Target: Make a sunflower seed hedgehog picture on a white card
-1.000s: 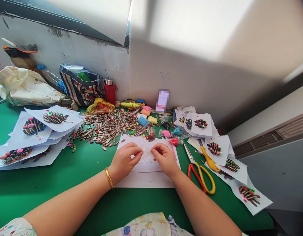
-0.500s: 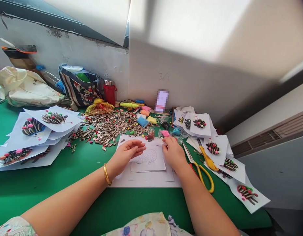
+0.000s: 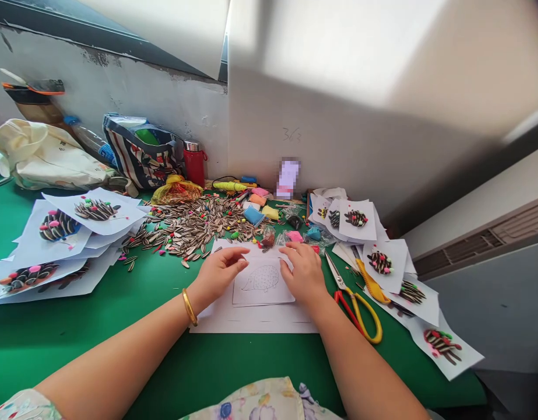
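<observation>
A small white sheet with a hedgehog drawing lies on a larger white sheet on the green table. My left hand is at the left edge of the drawing, its thumb and fingers apart, with nothing seen in it. On the opposite side my right hand rests over the right edge of the small sheet, fingers spread and curved, also without anything visible in it. A heap of striped sunflower seeds lies beyond my left hand. Packs of coloured clay sit behind the papers.
Red and yellow scissors and a yellow cutter lie right of my right hand. Sheets with seed hedgehogs stand in piles at the left and right. Bags and a red bottle line the wall.
My left hand has shifted slightly left, and my right hand has moved a little left over the small sheet. More of the drawing, including its snout, now shows between them.
</observation>
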`<action>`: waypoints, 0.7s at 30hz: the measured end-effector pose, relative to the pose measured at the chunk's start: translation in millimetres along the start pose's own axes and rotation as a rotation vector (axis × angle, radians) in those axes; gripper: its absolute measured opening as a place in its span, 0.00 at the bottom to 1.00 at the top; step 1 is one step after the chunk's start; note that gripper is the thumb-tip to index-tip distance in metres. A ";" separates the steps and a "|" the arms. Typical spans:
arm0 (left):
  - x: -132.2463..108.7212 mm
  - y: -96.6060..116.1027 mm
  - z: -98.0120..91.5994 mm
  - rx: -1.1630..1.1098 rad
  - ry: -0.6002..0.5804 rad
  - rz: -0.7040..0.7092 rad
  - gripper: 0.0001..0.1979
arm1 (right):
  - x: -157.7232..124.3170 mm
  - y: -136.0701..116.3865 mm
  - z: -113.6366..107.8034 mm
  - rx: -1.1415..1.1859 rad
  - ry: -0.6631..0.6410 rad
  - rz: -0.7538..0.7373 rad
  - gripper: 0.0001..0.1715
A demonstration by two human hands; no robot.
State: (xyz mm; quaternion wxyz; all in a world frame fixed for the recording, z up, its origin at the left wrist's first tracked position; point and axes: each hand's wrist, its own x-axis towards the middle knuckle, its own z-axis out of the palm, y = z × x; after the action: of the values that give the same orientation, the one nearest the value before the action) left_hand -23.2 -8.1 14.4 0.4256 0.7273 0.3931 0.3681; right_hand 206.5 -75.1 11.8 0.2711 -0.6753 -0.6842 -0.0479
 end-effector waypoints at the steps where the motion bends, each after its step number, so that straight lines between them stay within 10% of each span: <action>1: 2.0 -2.0 -2.3 0.077 -0.005 -0.010 0.13 | -0.1 -0.4 0.4 0.004 -0.007 0.006 0.16; 9: 3.0 -10.6 -5.8 0.568 -0.072 0.226 0.12 | -0.8 -1.3 3.2 0.055 -0.012 0.000 0.15; 17: 47.7 11.4 -31.0 0.468 -0.012 0.205 0.15 | -0.4 -3.8 4.2 0.114 0.030 -0.014 0.14; 21: 107.4 27.2 -63.2 0.505 -0.440 -0.072 0.14 | -0.1 -7.2 2.7 0.134 0.002 -0.005 0.14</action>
State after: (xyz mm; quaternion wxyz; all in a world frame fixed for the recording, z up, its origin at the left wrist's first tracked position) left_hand -26.1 98.9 83.9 0.3192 0.8574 0.3961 0.0780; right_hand 198.8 -74.7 11.7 0.3162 -0.6540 -0.6873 -0.0034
